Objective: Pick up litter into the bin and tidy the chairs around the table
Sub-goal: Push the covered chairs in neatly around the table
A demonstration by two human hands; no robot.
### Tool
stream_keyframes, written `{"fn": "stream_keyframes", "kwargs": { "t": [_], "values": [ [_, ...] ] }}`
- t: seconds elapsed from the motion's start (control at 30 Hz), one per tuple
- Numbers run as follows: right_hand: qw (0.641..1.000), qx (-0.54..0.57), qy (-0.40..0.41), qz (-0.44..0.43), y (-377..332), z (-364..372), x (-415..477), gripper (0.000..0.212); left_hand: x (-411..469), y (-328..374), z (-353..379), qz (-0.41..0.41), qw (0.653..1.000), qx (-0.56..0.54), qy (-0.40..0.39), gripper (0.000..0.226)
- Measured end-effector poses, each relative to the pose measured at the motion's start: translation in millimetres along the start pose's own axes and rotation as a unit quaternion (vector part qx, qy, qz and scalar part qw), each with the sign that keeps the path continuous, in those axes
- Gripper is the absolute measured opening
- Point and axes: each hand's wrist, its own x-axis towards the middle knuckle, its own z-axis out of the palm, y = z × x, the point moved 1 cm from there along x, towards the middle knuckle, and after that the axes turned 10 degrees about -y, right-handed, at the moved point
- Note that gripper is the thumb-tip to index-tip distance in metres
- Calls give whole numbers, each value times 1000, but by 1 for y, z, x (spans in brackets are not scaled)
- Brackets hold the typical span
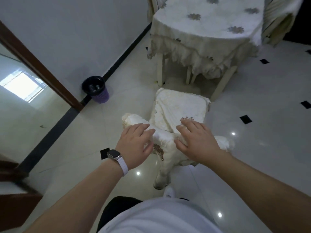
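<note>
A chair point(181, 108) in a cream fabric cover stands in front of me, its seat pointing toward the table point(207, 27). Both my hands lie on the top of its backrest. My left hand point(134, 145), with a watch on the wrist, rests on the left part of the backrest top with fingers spread. My right hand point(196, 142) rests on the right part, fingers straight. The table carries a cream tablecloth with grey flower motifs and a fringed edge. A purple bin point(96, 89) with a black liner stands by the wall to the left.
A second covered chair point(277, 19) stands at the table's far right. A brown door frame point(38, 68) runs along the left. The white tiled floor point(252, 132) has small black diamond insets. A small dark speck point(42, 126) lies on the floor beyond the doorway.
</note>
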Motion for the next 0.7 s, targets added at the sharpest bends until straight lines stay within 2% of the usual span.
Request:
{"fn": "stream_keyframes", "kwargs": {
  "t": [0.3,0.43,0.7],
  "values": [
    [998,25,-3,63,1,15,-22,52,39,-32,26,83,992,-15,-98,57],
    [995,43,-21,91,-12,21,-23,48,49,-48,33,133,986,-21,-96,58],
    [987,42,6,156,-22,22,-22,43,67,-72,32,239,968,-17,-79,44]
  ]
}}
